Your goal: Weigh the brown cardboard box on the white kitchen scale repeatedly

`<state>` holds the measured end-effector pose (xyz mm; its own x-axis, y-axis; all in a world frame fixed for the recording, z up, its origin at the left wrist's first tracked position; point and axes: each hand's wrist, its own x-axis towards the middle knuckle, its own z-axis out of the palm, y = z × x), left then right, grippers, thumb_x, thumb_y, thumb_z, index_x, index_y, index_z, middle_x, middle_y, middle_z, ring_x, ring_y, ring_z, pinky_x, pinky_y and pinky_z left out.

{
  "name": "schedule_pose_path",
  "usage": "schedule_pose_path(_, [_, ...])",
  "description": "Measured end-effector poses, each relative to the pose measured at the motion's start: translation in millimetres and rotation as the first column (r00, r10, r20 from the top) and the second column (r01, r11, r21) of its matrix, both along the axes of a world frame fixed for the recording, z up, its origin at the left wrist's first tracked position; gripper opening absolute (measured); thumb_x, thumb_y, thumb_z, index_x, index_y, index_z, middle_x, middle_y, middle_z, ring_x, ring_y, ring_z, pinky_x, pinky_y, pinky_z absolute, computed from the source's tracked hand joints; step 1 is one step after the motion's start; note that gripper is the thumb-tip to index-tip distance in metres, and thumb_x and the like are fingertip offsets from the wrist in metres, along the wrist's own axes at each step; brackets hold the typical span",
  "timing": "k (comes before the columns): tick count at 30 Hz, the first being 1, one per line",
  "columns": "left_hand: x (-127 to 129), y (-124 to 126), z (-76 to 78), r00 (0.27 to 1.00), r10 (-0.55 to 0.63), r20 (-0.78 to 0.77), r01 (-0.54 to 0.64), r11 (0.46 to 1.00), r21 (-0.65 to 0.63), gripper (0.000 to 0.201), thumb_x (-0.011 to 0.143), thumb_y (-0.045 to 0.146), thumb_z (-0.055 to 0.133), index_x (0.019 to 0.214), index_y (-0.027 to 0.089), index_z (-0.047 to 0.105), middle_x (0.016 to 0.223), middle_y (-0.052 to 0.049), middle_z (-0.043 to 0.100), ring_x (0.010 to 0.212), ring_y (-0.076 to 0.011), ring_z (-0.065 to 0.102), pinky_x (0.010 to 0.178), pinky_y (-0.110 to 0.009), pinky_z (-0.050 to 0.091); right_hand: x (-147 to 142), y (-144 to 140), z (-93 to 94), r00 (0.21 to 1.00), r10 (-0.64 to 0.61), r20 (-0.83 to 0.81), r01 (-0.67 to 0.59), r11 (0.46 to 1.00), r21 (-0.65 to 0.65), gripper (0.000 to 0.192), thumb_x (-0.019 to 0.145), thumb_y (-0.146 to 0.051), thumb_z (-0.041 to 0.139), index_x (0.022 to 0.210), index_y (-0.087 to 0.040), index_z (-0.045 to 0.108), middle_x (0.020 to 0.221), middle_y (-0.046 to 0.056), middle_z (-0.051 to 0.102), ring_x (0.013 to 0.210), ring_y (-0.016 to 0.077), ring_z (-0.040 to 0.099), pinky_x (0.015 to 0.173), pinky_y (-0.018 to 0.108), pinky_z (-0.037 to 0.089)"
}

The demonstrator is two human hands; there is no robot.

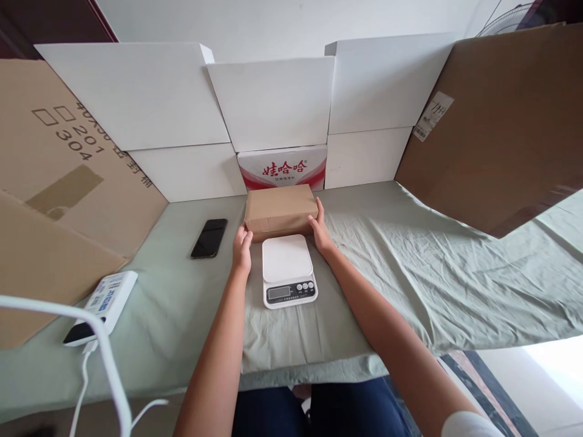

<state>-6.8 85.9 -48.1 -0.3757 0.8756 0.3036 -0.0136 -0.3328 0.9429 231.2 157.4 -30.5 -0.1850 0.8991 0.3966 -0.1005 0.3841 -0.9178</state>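
Note:
A small brown cardboard box (280, 209) lies on the green cloth just behind a white kitchen scale (288, 270). My left hand (242, 247) presses against the box's left end and my right hand (320, 232) against its right end, so both hands grip it between them. The box rests on the table and its near edge meets the back of the scale's platform. The scale's display faces me and its platform is bare.
A black phone (209, 238) lies left of the box. A white power strip (105, 301) with a cable sits at the near left. White and brown cardboard panels (273, 100) wall the table's back and sides. The green cloth (410, 267) spreads to the right.

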Motion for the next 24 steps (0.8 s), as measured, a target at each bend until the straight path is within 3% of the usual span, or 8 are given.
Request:
schedule_pose_path(7, [-1.1,2.3,-1.8,1.000,-0.002,-0.008,0.002,1.000,-0.007,0.059,0.086,0.054,0.062,0.135,0.021,0.058,0.140,-0.012,0.062,0.141,-0.0290,0.049,0.118,-0.044,0.035,-1.1,0.3,0.8,0.999,-0.020,0.042,0.019,1.000,0.022,0.086,0.092,-0.070,0.044,0.161,-0.029,0.012,0.171,0.004,0.021,0.159,0.0240,0.020,0.131,0.049,0.015])
schedule_pose_path(14, [-15.7,-3.5,-6.7,0.997,0.076,0.018,-0.076,0.997,0.007,0.072,0.087,0.058,0.061,0.148,0.021,0.049,0.162,-0.014,0.041,0.152,-0.0283,0.034,0.123,-0.042,0.028,5.8,-2.9,-8.1,0.996,-0.082,-0.023,0.082,0.997,0.004,0.088,0.090,-0.072,0.047,0.159,-0.029,0.015,0.171,0.010,0.021,0.158,0.0278,0.025,0.128,0.055,0.021])
schedule_pose_path(19, [-15.5,-5.3,-9.3,0.997,0.074,0.009,-0.074,0.997,-0.028,0.067,0.089,0.060,0.059,0.145,0.024,0.054,0.159,-0.011,0.047,0.150,-0.0271,0.038,0.123,-0.041,0.030,8.3,-6.2,-11.0,0.995,-0.089,-0.047,0.088,0.996,-0.024,0.085,0.089,-0.074,0.049,0.158,-0.031,0.023,0.169,0.008,0.027,0.158,0.0273,0.027,0.129,0.055,0.019])
schedule_pose_path(24, [-10.3,-2.6,-8.5,0.999,0.035,-0.016,-0.036,0.999,-0.039,0.062,0.091,0.058,0.058,0.144,0.026,0.056,0.154,-0.010,0.052,0.147,-0.0275,0.043,0.122,-0.043,0.032,5.8,-9.6,-5.7,0.999,-0.036,-0.030,0.035,0.999,-0.011,0.089,0.088,-0.074,0.050,0.160,-0.029,0.020,0.169,0.007,0.029,0.157,0.0272,0.029,0.130,0.054,0.018])
